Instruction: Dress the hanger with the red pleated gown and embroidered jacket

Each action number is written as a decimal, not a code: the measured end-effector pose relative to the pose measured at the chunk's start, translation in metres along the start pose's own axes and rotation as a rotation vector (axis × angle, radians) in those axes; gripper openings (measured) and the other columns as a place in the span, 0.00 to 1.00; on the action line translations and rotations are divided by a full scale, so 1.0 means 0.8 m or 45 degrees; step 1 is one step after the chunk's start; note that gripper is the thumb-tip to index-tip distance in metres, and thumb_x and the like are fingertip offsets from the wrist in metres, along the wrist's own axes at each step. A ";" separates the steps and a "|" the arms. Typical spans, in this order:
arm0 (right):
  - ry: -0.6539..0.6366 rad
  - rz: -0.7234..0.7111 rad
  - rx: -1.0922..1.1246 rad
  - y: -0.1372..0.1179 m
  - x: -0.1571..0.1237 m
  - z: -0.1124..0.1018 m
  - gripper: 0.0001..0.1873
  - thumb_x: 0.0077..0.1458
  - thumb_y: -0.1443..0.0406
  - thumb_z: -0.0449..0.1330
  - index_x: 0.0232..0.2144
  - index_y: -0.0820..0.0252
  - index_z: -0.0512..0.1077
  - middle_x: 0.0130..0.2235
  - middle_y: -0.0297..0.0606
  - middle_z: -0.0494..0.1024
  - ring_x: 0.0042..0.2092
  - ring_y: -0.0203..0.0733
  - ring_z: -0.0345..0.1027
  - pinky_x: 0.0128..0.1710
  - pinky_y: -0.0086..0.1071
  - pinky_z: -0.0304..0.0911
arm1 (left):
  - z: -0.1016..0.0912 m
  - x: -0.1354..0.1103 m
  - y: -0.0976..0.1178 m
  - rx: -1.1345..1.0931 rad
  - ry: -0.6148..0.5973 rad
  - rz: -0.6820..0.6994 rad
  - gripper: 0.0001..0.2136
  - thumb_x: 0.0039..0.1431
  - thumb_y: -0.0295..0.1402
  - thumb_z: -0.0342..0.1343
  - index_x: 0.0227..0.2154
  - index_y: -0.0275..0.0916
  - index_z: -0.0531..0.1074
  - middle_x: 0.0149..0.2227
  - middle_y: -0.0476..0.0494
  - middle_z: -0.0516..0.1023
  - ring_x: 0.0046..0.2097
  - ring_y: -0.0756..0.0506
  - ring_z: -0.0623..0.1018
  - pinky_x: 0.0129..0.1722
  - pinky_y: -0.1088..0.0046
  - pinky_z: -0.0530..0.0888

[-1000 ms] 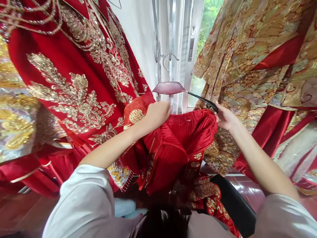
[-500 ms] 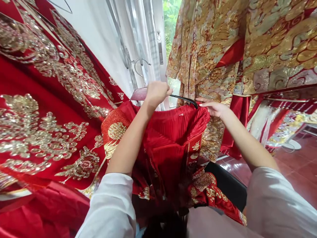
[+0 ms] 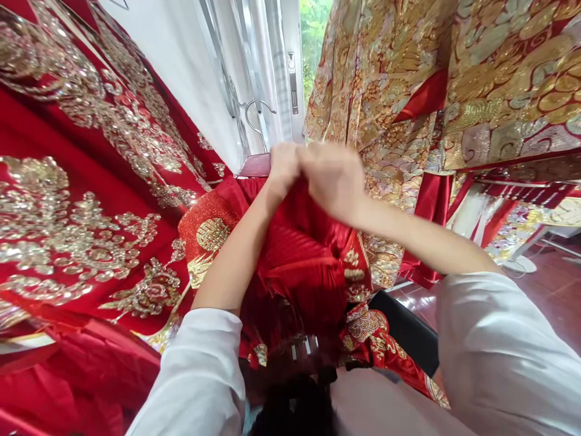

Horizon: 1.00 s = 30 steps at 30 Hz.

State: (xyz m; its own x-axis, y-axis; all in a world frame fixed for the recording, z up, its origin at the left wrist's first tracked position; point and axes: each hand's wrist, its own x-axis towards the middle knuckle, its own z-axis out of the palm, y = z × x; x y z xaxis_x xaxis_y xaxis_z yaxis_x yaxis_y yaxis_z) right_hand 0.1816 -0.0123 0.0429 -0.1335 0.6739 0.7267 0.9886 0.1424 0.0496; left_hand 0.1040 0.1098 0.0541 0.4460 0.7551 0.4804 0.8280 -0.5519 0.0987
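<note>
Red garment (image 3: 299, 263) covers one end of the hanger (image 3: 252, 167) left hand (image 3: 285, 165) clasps; right hand (image 3: 336, 183), grip unclear, hides the other.

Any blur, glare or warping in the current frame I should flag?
Head view: the right hand is blurred, its fingers hard to make out; same view, the window is bright and light glares off the floor; also in the head view, the white sleeves look stretched toward the lower corners, and the red garment darkens lower down.

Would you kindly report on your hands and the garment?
Left hand gripping hanger; right hand alongside, blurred. Gold-embroidered red garment below. Hands partly hide hanger.
</note>
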 end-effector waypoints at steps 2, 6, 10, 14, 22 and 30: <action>-0.168 -0.182 0.008 -0.036 -0.048 0.035 0.21 0.59 0.75 0.39 0.39 0.61 0.71 0.36 0.47 0.74 0.37 0.46 0.67 0.34 0.37 0.62 | 0.000 -0.003 -0.003 0.052 0.009 0.021 0.14 0.61 0.28 0.48 0.42 0.34 0.77 0.41 0.35 0.77 0.48 0.37 0.73 0.48 0.61 0.65; -0.456 -0.320 -0.060 -0.053 -0.097 0.103 0.25 0.58 0.76 0.36 0.41 0.62 0.71 0.41 0.53 0.74 0.39 0.47 0.69 0.30 0.36 0.59 | -0.016 -0.026 -0.011 -0.143 0.146 0.213 0.17 0.64 0.31 0.43 0.50 0.42 0.72 0.48 0.42 0.75 0.53 0.41 0.70 0.51 0.66 0.64; -0.527 -0.130 0.010 -0.024 -0.084 0.098 0.21 0.63 0.66 0.40 0.52 0.60 0.66 0.39 0.51 0.76 0.36 0.49 0.71 0.29 0.36 0.58 | -0.058 -0.086 -0.043 -0.258 0.343 0.076 0.16 0.64 0.35 0.44 0.52 0.44 0.69 0.51 0.44 0.72 0.58 0.41 0.65 0.52 0.66 0.66; -0.086 0.055 0.209 0.039 -0.048 0.071 0.22 0.63 0.58 0.42 0.54 0.57 0.65 0.44 0.49 0.75 0.44 0.52 0.69 0.42 0.42 0.62 | -0.075 -0.153 -0.103 -0.179 0.450 -0.176 0.16 0.63 0.39 0.45 0.49 0.45 0.70 0.50 0.42 0.73 0.57 0.38 0.66 0.53 0.63 0.65; -0.082 -0.187 0.824 0.115 0.012 0.125 0.21 0.58 0.53 0.51 0.44 0.59 0.74 0.42 0.40 0.78 0.44 0.51 0.70 0.47 0.40 0.62 | -0.041 -0.173 -0.171 -0.138 0.191 -0.187 0.19 0.61 0.44 0.46 0.42 0.36 0.73 0.40 0.39 0.77 0.44 0.38 0.74 0.48 0.64 0.67; -0.563 0.081 1.476 0.138 0.063 0.132 0.23 0.48 0.48 0.62 0.18 0.61 0.70 0.20 0.34 0.70 0.25 0.36 0.63 0.28 0.29 0.59 | -0.040 -0.141 -0.211 -1.069 -0.208 -0.445 0.19 0.57 0.49 0.51 0.29 0.36 0.73 0.26 0.42 0.75 0.29 0.45 0.75 0.35 0.68 0.74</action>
State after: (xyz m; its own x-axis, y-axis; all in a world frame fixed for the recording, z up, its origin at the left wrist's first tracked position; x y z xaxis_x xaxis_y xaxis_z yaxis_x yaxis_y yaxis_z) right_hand 0.2763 0.1138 0.0128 -0.3224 0.8574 0.4011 0.3791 0.5052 -0.7753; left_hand -0.0970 0.1062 0.0108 0.3126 0.9323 0.1819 0.4349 -0.3107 0.8452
